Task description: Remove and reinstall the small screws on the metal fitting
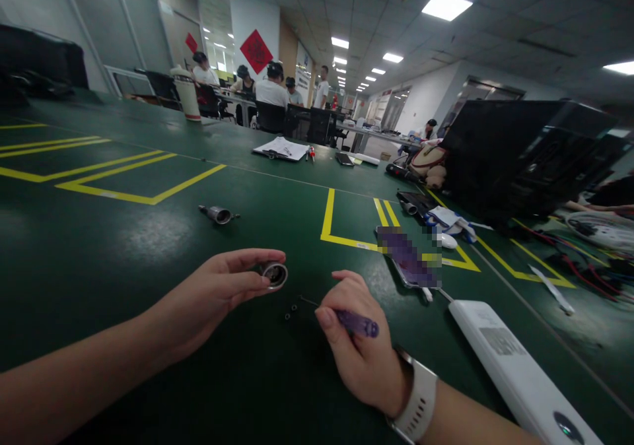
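Observation:
Between the thumb and fingers of my left hand [218,290] is a round metal housing [275,275], its hollow end turned toward me. My right hand [354,339] is closed around the purple handle of a screwdriver [357,324]; its thin shaft points left, low over the table. Two small dark nut-like parts [290,312] lie on the green surface near the shaft's tip. Farther off, to the left, a similar metal housing [218,214] rests on its side, with a small piece by its open end.
A phone [409,260] and a white power strip [510,359] lie on the right. Behind them are a cloth [453,220], a computer case [535,154] and loose wires [589,270]. A clipboard [281,148] and a cup [186,95] stand farther back. Several people sit beyond.

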The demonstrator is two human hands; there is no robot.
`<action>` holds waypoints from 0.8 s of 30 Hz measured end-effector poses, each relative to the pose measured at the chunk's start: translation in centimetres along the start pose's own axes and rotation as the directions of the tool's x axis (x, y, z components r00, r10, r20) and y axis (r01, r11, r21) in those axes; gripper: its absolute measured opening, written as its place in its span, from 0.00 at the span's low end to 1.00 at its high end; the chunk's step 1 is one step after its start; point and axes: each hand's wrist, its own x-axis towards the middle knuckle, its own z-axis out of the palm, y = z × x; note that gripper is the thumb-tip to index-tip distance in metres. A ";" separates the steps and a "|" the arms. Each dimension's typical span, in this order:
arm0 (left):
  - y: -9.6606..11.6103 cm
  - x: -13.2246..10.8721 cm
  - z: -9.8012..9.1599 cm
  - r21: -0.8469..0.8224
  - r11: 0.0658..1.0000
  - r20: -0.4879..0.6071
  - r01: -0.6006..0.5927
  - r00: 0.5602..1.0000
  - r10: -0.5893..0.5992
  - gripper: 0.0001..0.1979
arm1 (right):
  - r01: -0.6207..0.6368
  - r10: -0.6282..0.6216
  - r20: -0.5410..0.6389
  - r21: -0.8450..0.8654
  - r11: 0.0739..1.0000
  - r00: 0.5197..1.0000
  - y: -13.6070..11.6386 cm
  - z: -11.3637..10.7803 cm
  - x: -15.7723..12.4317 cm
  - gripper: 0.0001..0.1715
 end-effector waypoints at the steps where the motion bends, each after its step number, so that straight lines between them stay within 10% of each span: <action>1: -0.1 0.0 0.0 0.010 1.000 0.000 -0.006 1.000 0.006 0.16 | 0.033 -0.033 0.001 0.013 0.999 0.999 -0.1 -0.1 0.0 0.07; 7: -0.6 -0.2 0.3 0.055 0.997 0.009 -0.055 0.998 0.055 0.17 | 0.251 -0.253 0.125 0.029 0.968 0.959 -0.5 0.0 0.0 0.05; 24: -0.7 -0.5 0.9 0.121 0.985 -0.081 -0.124 0.988 0.135 0.10 | 0.313 -0.289 0.223 -0.083 0.946 0.931 -0.9 0.5 0.1 0.04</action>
